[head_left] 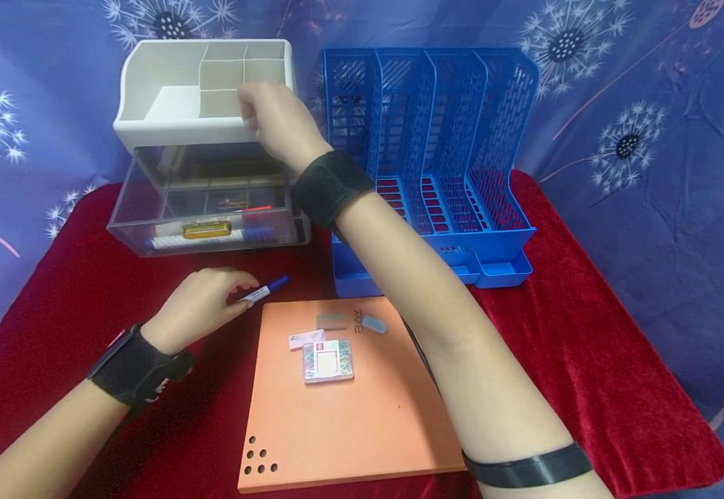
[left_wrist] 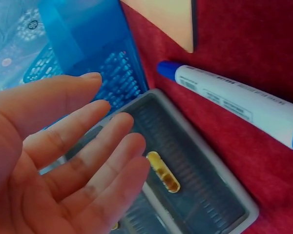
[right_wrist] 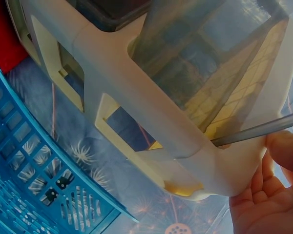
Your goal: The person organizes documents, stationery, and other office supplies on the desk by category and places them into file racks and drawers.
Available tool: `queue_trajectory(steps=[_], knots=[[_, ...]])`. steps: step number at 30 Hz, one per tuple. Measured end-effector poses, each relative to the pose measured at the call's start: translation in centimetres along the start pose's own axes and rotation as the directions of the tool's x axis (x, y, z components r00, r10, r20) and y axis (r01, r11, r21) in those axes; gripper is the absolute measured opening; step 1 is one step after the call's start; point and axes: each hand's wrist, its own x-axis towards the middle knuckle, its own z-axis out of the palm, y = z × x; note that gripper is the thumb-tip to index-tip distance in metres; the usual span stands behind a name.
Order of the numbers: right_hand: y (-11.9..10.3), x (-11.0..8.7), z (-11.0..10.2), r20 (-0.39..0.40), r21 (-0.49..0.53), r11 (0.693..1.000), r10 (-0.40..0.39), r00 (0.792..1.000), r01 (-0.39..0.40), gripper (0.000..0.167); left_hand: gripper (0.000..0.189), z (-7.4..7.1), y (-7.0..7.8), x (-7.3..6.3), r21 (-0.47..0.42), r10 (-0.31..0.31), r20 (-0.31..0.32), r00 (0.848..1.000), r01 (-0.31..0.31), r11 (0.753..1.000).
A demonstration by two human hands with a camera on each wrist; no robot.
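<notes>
My left grip (head_left: pixel 202 305) is loosely spread, pinching nothing, with the white marker (left_wrist: pixel 234 102) just beside its fingertips on the red surface (head_left: pixel 593 333). Small dark print and a boxed panel run along the barrel, too blurred for me to read. My right grip (head_left: pixel 281 121) has its fingers curled at the front right of the white organizer (head_left: pixel 168 128); I cannot tell whether they pinch anything. Below that grip, the clear drawer (head_left: pixel 126 211) juts out, its gold handle (head_left: pixel 207 229) beyond my left grip. Right of my left grip lies the orange board (head_left: pixel 362 430), with dark sideways lettering I cannot make out for sure. On it, nearer me than that grip, a clear box (head_left: pixel 328 361) bears a white label with a small red mark, its words too fine to read; a printed white block (head_left: pixel 306 339) sits just beside it. Right of my right grip stands the blue rack (head_left: pixel 455 242)
</notes>
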Motion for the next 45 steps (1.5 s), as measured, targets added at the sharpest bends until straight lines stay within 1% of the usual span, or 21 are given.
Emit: queue_trajectory(steps=[4, 6, 12, 17, 24, 30, 36, 42, 45], knots=[[0.0, 0.0, 0.0, 0.004, 0.009, 1.0, 0.007, 1.0, -0.007, 0.022, 0.022, 0.7, -0.4, 0.3, 0.024, 0.013, -0.023, 1.0, -0.013, 1.0], [0.1, -0.1, 0.0, 0.003, 0.009, 1.0, 0.005, 1.0, -0.005, 0.022, 0.023, 1.0, -0.6, 0.5, 0.029, 0.015, -0.021, 1.0, -0.015, 0.999], [0.0, -0.1, 0.0, -0.01, -0.018, 1.0, -0.01, 1.0, 0.01, 0.024, 0.024, 1.8, -1.1, 1.0, 0.035, -0.011, 0.006, 1.0, 0.011, 0.999], [0.0, -0.1, 0.0, -0.008, -0.021, 1.0, -0.011, 1.0, 0.011, 0.025, 0.025, 2.3, -1.3, 1.3, 0.035, -0.034, 0.029, 0.999, 0.033, 0.999], [0.0, 0.1, 0.1, -0.005, -0.028, 1.0, -0.012, 1.0, 0.012, 0.026, 0.026, 2.8, -1.6, 1.4, 0.024, -0.051, 0.057, 0.997, 0.049, 0.999], [0.0, 0.1, 0.1, -0.004, -0.035, 0.999, -0.01, 1.0, 0.01, 0.027, 0.025, 3.3, -2.1, 1.6, 0.014, -0.049, 0.065, 0.997, 0.048, 0.999], [0.0, 0.0, 0.1, -0.001, -0.042, 0.999, -0.007, 1.0, 0.007, 0.026, 0.02, 3.9, -2.6, 1.8, -0.006, -0.061, 0.086, 0.994, 0.062, 0.998], [-0.1, -0.1, 0.0, -0.003, -0.035, 0.999, -0.005, 1.0, 0.005, 0.026, 0.017, 4.2, -2.9, 1.9, -0.012, -0.054, 0.094, 0.994, 0.056, 0.998], [0.0, -0.2, 0.0, -0.003, -0.032, 0.999, -0.007, 1.0, 0.007, 0.025, 0.019, 4.3, -2.9, 1.9, -0.01, -0.059, 0.1, 0.993, 0.061, 0.998]])
